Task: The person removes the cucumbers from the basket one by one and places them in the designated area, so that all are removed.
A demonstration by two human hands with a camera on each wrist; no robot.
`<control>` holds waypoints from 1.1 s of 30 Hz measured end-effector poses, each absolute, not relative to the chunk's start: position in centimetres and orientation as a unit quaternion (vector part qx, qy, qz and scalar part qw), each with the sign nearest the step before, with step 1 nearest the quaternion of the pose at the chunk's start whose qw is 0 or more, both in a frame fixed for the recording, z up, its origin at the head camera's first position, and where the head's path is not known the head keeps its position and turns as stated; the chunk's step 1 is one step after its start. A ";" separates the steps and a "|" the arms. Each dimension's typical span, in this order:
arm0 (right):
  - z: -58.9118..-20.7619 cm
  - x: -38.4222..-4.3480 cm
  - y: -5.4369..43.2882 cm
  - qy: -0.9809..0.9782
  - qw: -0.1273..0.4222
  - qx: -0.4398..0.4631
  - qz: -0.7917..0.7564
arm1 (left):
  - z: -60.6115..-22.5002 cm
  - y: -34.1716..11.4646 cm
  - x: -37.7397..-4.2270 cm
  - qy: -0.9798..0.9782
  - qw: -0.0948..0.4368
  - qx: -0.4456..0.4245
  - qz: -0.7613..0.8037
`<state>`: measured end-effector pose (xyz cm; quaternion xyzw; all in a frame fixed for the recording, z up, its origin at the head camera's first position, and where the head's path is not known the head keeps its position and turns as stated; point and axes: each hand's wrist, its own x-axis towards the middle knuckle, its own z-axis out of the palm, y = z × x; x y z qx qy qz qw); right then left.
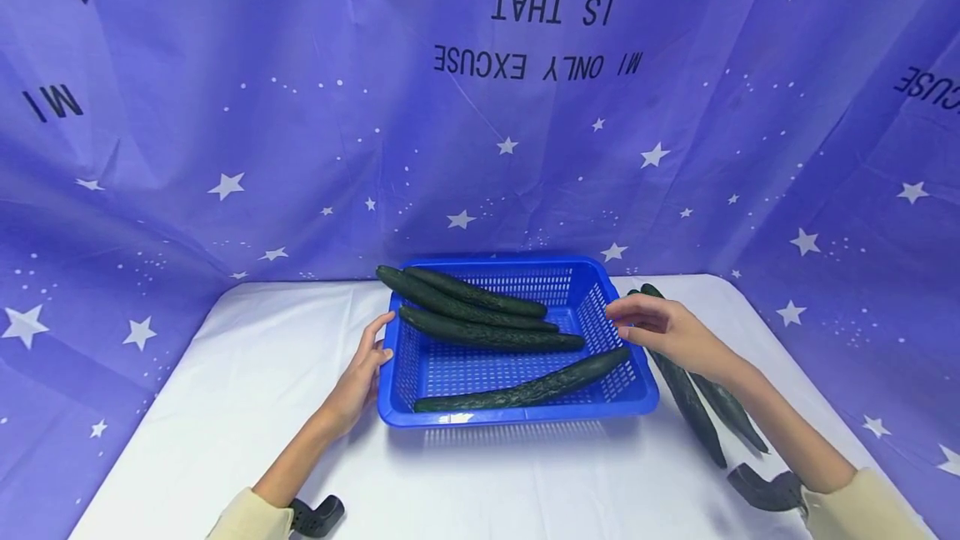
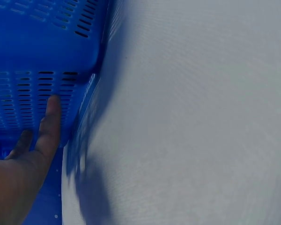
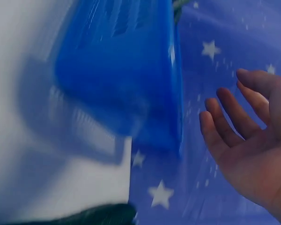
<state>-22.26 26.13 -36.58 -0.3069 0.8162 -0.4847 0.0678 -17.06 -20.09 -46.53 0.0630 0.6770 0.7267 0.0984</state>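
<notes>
A blue plastic basket [image 1: 517, 416] with slotted walls holds several dark green cucumbers [image 1: 491, 333]. One cucumber [image 1: 525, 391] lies apart from the others along the basket's front side. My left hand [image 1: 358, 379] is at the basket's left side; in the left wrist view its extended fingers [image 2: 49, 126] touch the outer wall. My right hand [image 1: 670, 332] hovers by the right rim, fingers loosely bent and holding nothing. In the right wrist view a gap shows between that hand [image 3: 253, 126] and the basket [image 3: 117, 79].
Two more cucumbers [image 1: 686, 398] lie on the white tabletop [image 1: 285, 357], right of the basket and partly under my right forearm. A purple star-printed cloth [image 1: 420, 173] hangs behind the table and at both sides. Black wrist devices [image 1: 318, 517] are worn on both arms.
</notes>
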 end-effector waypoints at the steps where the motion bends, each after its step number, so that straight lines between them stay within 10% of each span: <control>1: -36.4 -22.3 25.4 0.814 0.078 -0.317 -0.480 | -46.5 -20.1 -17.0 0.676 0.098 0.062 0.727; 33: -39.6 -23.7 16.4 0.820 0.293 -0.427 -0.243 | -46.6 -20.2 -17.0 0.687 0.095 0.062 0.718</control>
